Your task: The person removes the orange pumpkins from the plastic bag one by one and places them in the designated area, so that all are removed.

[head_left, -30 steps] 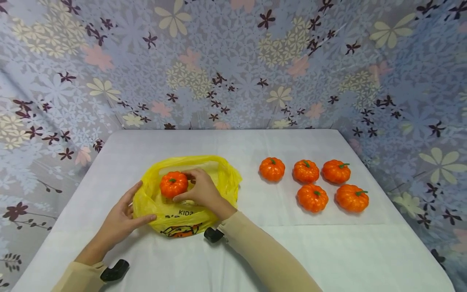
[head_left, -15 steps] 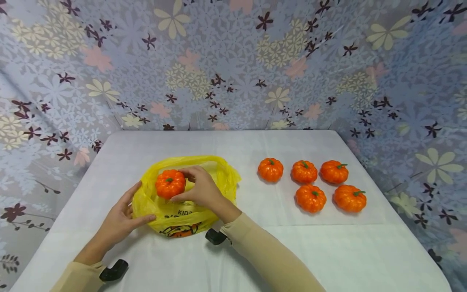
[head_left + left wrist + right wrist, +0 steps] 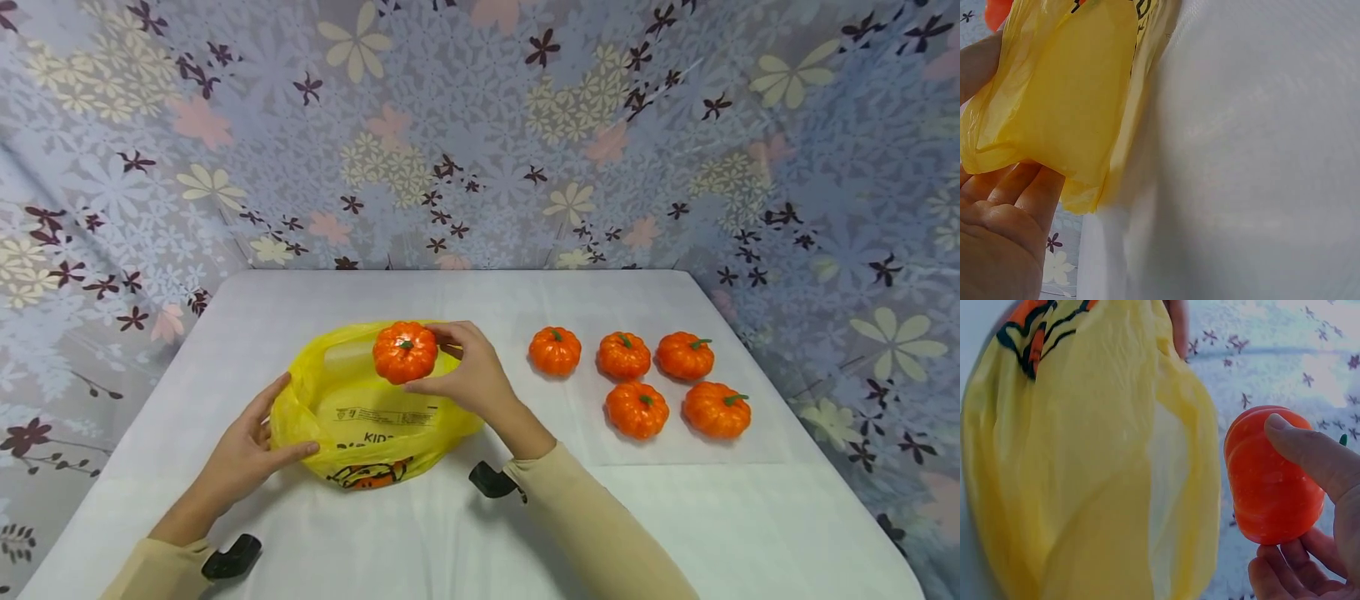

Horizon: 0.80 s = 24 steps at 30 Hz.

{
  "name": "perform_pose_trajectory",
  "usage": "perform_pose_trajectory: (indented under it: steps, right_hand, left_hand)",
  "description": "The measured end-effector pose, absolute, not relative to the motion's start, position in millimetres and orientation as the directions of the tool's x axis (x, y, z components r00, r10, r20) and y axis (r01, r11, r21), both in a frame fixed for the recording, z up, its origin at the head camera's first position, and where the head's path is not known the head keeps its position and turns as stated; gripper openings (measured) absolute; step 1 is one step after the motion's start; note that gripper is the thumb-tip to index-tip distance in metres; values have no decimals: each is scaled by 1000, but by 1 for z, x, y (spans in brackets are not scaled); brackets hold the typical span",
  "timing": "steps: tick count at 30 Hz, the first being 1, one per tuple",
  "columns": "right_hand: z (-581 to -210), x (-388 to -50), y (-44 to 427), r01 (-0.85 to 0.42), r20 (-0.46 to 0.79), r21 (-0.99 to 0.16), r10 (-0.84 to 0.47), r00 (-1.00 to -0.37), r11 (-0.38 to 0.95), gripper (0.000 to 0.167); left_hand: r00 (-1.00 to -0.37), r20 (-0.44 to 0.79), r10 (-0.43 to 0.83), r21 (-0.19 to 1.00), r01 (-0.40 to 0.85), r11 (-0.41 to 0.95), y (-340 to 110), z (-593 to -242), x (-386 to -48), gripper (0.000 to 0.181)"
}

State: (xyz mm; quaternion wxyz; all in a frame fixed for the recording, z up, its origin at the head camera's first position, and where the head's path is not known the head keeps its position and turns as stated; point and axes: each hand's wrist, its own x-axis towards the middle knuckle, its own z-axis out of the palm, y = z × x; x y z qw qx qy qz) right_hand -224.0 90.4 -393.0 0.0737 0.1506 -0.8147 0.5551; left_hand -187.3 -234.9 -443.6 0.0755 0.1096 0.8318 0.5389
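A small orange toy pumpkin (image 3: pixel 405 353) with a green stem is up over the right part of a yellow plastic bag (image 3: pixel 375 450). My right hand (image 3: pixel 476 367) grips it, thumb on one side and fingers on the other, as the right wrist view also shows for the pumpkin (image 3: pixel 1272 481). The bag lies on the white table with its mouth spread wide and printing on its front. At its left side my left hand (image 3: pixel 240 454) holds the bag's edge, thumb in front. In the left wrist view its fingers (image 3: pixel 1016 187) go partly out of sight behind the yellow plastic.
Several more orange pumpkins (image 3: pixel 637 409) stand apart on the right side of the white-covered table (image 3: pixel 465 292). A flowered cloth (image 3: pixel 480 125) hangs behind and beside the table. Black camera mounts (image 3: pixel 491 481) stick out at both wrists.
My right hand has lifted the pumpkin up from inside the bag's mouth and carried it to the right. The left hand stays at the bag's left edge.
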Motion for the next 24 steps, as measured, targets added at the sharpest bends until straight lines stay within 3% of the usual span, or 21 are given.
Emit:
perform_pose_trajectory:
  steps: [9, 24]
  right_hand:
    - [-396, -213, 136, -286, 289, -870, -56, -956, 401, 76]
    - [-425, -173, 226, -115, 193, -865, 111, -975, 489, 78]
  left_hand:
    - [-963, 0, 271, 920, 106, 377, -232, -442, -187, 109]
    - [-966, -43, 254, 904, 71, 422, -236, -444, -185, 111]
